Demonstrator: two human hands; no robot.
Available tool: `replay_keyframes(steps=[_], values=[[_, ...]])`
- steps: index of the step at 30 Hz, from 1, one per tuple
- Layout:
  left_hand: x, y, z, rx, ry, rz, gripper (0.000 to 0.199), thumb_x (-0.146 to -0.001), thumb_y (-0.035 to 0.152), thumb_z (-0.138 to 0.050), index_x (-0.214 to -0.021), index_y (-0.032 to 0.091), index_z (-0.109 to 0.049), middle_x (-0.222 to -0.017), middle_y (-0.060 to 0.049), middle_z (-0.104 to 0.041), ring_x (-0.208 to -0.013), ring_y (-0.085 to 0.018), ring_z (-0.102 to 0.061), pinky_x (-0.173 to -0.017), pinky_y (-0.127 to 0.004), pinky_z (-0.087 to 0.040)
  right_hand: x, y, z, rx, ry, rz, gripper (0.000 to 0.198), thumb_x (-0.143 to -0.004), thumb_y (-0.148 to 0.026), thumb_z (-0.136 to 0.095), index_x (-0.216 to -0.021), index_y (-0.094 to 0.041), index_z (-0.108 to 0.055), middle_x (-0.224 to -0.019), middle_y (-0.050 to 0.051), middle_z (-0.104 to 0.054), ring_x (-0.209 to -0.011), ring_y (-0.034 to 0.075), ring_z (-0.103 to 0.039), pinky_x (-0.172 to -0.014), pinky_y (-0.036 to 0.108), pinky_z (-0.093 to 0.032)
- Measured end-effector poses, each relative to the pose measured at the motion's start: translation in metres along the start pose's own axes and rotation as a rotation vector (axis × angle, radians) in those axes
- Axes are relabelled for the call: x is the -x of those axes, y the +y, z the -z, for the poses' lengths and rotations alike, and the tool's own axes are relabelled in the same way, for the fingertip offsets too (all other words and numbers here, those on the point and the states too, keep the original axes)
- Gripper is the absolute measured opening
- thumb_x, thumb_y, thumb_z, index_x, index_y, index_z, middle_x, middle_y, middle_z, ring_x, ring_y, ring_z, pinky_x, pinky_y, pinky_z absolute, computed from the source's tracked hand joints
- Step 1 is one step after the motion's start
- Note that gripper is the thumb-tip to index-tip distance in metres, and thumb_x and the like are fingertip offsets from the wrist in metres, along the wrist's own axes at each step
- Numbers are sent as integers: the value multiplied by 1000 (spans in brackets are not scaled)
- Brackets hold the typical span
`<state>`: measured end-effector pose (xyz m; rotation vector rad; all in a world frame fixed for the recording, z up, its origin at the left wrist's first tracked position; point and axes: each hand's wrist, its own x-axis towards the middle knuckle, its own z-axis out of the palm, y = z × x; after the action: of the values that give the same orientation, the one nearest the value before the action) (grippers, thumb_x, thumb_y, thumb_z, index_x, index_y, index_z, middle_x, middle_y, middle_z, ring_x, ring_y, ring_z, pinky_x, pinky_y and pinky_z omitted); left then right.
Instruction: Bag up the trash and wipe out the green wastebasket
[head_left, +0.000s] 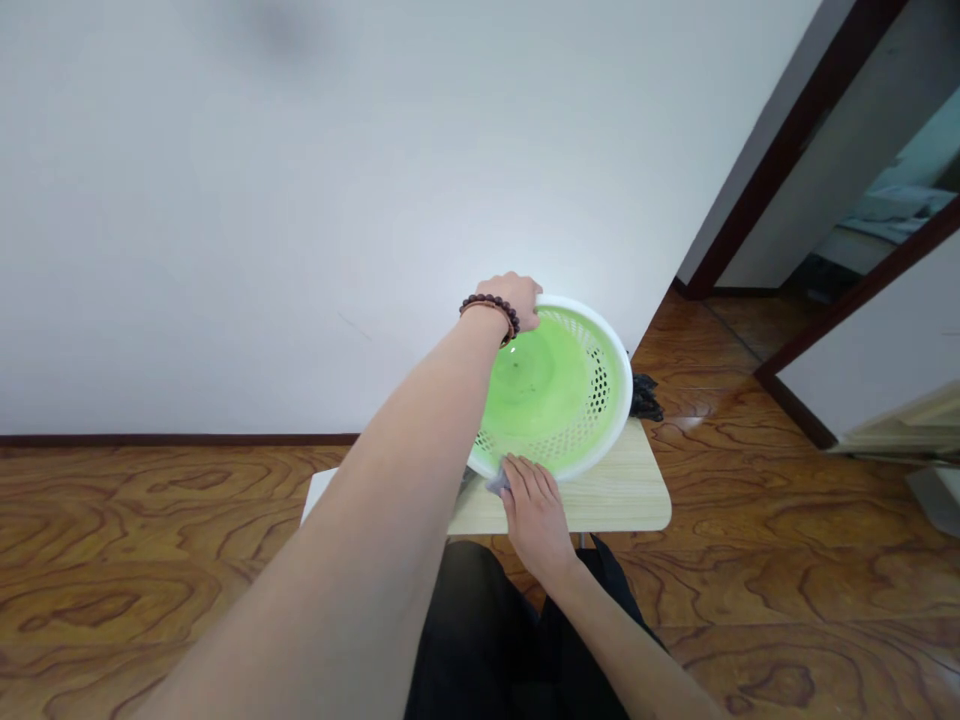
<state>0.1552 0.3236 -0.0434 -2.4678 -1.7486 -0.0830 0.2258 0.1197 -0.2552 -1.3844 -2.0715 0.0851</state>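
A round green plastic colander [624, 400] with a white rim and rows of holes rests on a small light wood-grain table. My left hand [516, 298], with a beaded bracelet at the wrist, is closed over its far rim at the upper left. At the near rim, my right hand [537, 512] presses a grey cloth [498, 482] against the edge, its fingers laid over the rim. Most of the cloth is hidden under that hand. My left forearm covers the colander's left side.
The table [622, 490] stands against a white wall [300, 220]. A black plastic bag [645, 397] shows behind the colander's right side. Partly behind my left arm is a white flat thing [316, 490]. Wooden floor [750, 540] surrounds the table, and a dark-framed doorway [787, 150] lies to the right.
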Motion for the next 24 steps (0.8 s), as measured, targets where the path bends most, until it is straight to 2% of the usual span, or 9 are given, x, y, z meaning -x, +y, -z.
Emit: replay_keyframes(steps=[5,8,11,16,18,21,24], values=[[1,-1,-3,28,-10,4,37,-67,36,-52,-102,28,-58,-97,-5,-57,-89,-22,-55,-77,-34,-43,11,57,33,88,-104,173,35,-87,-15,-36,-121,-17,-45,-123,7,-50,-121,19,-35,-103,40,-25],[0,1,-5,51,16,-6,38,-66,34,-53,-103,28,-57,-98,-5,-57,-89,-23,-55,-76,-36,-44,15,77,48,125,-105,165,35,-87,-16,-36,-121,-17,-45,-123,7,-50,-122,19,-34,-104,42,-22],[-2,1,-7,63,33,12,40,-66,34,-53,-106,26,-56,-99,-7,-57,-90,-24,-55,-77,-37,-44,13,63,42,103,-70,57,34,-88,-16,-34,-119,-16,-47,-121,8,-51,-122,20,-33,-104,44,-20],[-5,2,-9,11,2,56,37,-68,36,-51,-101,22,-58,-100,-9,-57,-88,-25,-56,-74,-36,-45,-6,-15,0,-38,30,-177,35,-88,-15,-29,-120,-14,-45,-123,9,-49,-120,18,-36,-103,42,-24],[-5,2,-9,4,-5,64,37,-68,37,-51,-102,22,-58,-101,-9,-57,-89,-25,-55,-75,-36,-45,-14,-35,-11,-75,62,-227,36,-89,-16,-28,-122,-13,-42,-124,10,-48,-119,18,-36,-102,41,-26],[-3,0,-9,1,-8,64,38,-69,37,-50,-103,23,-57,-102,-9,-57,-90,-25,-55,-76,-37,-45,-13,-26,-6,-81,15,-130,37,-88,-16,-31,-124,-14,-41,-125,9,-47,-119,18,-36,-101,40,-28],[-1,-3,-8,-2,-7,76,38,-69,38,-50,-103,23,-57,-100,-8,-58,-89,-24,-56,-75,-35,-46,2,21,17,-29,-75,71,39,-86,-15,-34,-125,-15,-41,-126,8,-48,-120,19,-35,-102,40,-26]])
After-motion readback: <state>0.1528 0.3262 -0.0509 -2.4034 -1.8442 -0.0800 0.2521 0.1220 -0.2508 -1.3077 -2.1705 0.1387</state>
